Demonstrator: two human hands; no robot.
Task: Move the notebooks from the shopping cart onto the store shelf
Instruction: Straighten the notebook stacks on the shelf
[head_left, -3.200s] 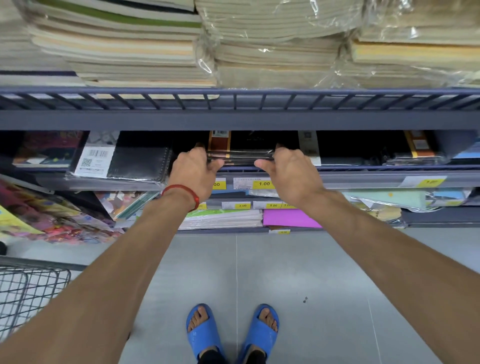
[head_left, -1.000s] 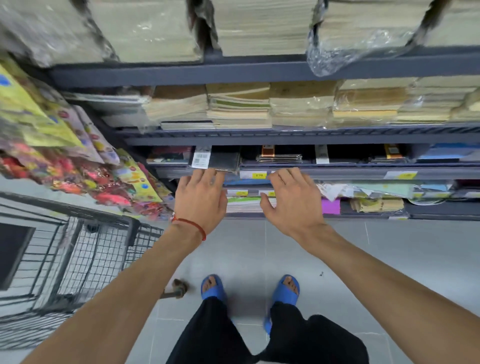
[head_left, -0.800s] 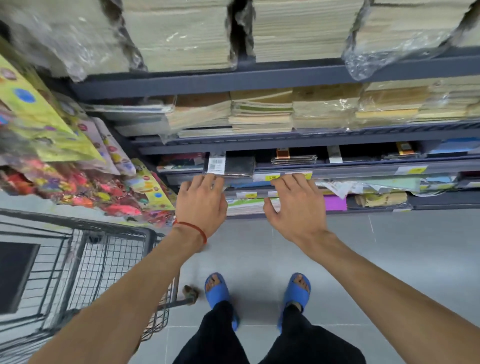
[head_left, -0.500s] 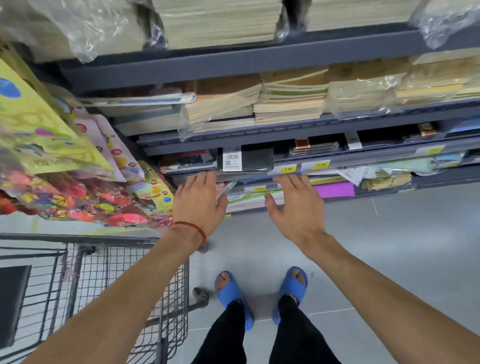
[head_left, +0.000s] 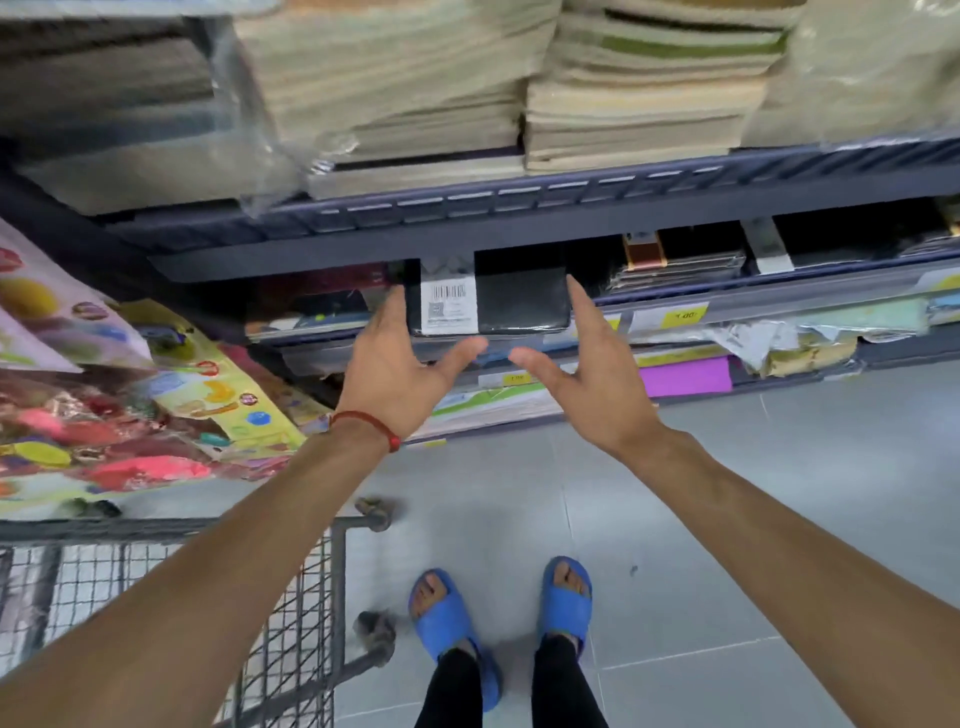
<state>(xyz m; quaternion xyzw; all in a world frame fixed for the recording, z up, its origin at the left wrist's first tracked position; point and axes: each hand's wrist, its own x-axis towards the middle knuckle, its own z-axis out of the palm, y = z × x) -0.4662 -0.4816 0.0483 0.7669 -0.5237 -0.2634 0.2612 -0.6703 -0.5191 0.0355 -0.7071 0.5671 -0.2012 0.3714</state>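
We are reaching with our left hand and right hand, both released with fingers straight, flanking the black notebook. It is lying on the store shelf, while the shopping cart is standing at our left.

Black notebook: lying matte black, carrying a white label printed with black barcode stripes.
Shelf: showing dark slate blue throughout.
Notebook stacks above: showing cream and beige page edges, with one green band running through the right pile.
Price tags: showing yellow.
Paper pack below: showing bright purple.
Packets at left: mixing yellow, pink, red and blue spots.
Shopping cart: showing a grey wire grid.
Bracelet: showing red.
Sandals: showing blue, under black trousers.
Floor: lying in pale grey tile.
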